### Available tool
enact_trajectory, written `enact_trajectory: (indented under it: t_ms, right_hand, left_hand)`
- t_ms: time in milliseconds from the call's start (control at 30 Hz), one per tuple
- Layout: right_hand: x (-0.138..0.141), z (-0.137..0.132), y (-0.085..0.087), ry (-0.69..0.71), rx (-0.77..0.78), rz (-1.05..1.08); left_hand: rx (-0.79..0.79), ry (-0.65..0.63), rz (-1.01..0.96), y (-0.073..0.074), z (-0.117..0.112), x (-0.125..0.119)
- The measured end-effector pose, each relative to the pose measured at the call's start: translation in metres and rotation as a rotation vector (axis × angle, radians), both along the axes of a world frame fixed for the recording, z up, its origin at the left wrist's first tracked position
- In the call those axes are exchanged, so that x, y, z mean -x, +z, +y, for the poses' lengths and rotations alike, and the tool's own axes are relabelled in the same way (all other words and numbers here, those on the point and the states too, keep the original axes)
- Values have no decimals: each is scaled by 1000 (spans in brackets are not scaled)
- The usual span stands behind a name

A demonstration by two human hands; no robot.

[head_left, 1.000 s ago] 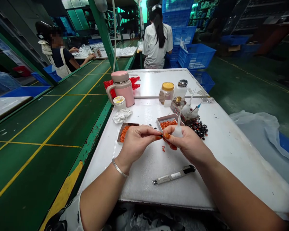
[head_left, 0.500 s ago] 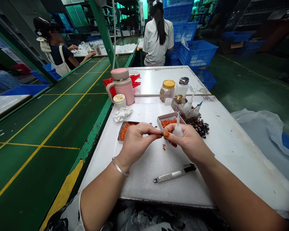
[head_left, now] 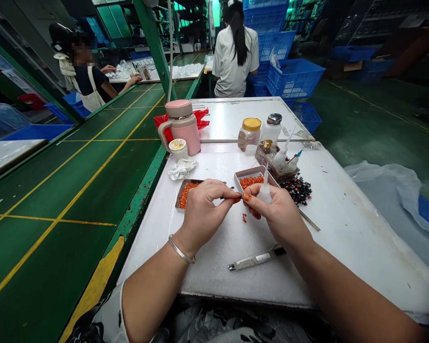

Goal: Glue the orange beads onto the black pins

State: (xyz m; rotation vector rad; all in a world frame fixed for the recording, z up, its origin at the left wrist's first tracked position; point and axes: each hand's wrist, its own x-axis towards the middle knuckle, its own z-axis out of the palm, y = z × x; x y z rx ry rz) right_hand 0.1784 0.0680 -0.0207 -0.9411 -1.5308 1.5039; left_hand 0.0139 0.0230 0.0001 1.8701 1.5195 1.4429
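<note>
The left hand (head_left: 205,215) and right hand (head_left: 276,215) pinch close together just in front of the orange bead box (head_left: 252,180). Their fingers hide most of a tiny dark thing (head_left: 224,197), so it is hard to see. A white squeeze bottle (head_left: 265,194) pokes up behind the right hand. The white foam sheet (head_left: 207,281) gives open room nearer the person.

The hands (head_left: 207,212) hide the tiny pinched piece (head_left: 232,198).

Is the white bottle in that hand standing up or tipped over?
Standing up: the white squeeze bottle sits in the right hand with its thin nozzle pointing straight up.
</note>
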Motion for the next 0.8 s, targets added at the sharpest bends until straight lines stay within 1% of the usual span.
enact_trajectory:
  t_ms: [100, 200, 333, 533, 667, 800]
  right_hand:
    - [3, -3, -2, -42, 10, -1]
    - [7, -6, -2, -85, -3, 9]
    - [10, -10, -2, -135, -25, 41]
    - [10, -13, 2, -190, -29, 57]
    - [8, -14, 5, -236, -143, 1]
    - [7, -16, 7, -282, -279, -89]
  left_hand:
    - [-62, 9, 77, 0, -1, 0]
    - [-75, 14, 80, 0, -1, 0]
    - [-10, 26, -20, 0, -1, -1]
    - [113, 2, -227, -1, 0, -2]
    - [132, -4, -291, -2, 1, -1]
    - [96, 1, -262, -2, 0, -3]
